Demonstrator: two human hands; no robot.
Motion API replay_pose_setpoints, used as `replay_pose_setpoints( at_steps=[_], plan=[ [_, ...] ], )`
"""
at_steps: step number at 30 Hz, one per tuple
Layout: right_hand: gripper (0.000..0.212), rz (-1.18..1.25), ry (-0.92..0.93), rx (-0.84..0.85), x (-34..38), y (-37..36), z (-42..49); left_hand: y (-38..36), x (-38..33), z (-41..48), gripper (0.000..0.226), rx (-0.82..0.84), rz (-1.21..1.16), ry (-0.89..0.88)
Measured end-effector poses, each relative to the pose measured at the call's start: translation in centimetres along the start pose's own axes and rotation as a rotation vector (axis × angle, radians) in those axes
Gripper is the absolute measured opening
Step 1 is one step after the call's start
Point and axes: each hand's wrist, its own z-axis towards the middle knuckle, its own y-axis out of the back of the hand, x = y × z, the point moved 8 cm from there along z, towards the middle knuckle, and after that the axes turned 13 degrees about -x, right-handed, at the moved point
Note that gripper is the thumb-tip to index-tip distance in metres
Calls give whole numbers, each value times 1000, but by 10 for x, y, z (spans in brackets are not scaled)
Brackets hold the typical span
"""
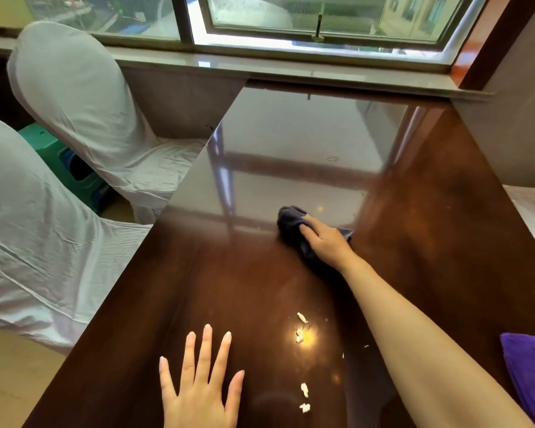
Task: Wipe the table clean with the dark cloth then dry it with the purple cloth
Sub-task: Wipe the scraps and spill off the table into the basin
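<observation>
The glossy dark brown table (217, 282) fills the middle of the head view. My right hand (325, 242) reaches far out and presses down on the bunched dark cloth (291, 222), gripping it near the table's centre. My left hand (198, 381) lies flat on the near part of the table, fingers spread, holding nothing. Several small white crumbs (301, 333) lie scattered between my two arms. The purple cloth (528, 375) sits at the table's near right edge, partly cut off by the frame.
Two chairs in white covers (74, 97) stand along the table's left side. A green stool (59, 162) shows behind them. The window sill (275, 69) and window run along the far end, and a wall stands at the right.
</observation>
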Motion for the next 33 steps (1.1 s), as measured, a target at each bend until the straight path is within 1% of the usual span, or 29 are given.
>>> replay_pose_setpoints(
  at_steps=[2, 4, 10, 13, 16, 24, 33],
  plan=[
    [36, -39, 112, 101, 11, -13, -5, -2, 0, 2, 59, -26, -12, -7],
    [38, -62, 162, 192, 14, -18, -20, -2, 0, 2, 59, -30, -6, -5],
    [42, -64, 178, 334, 20, -19, -75, 5, -1, -6, 63, 61, 78, 20],
    [42, -53, 189, 363, 26, -19, -98, 6, -4, -6, 67, 86, 106, 7],
    [43, -54, 199, 387, 29, -19, -120, 8, -5, -6, 70, 77, 116, 10],
    [43, -55, 238, 398, 36, -18, -170, -1, 2, -10, 58, 50, 144, 18],
    [42, -43, 261, 450, 46, -13, -231, -5, 5, -9, 56, 37, 103, 12]
  ],
)
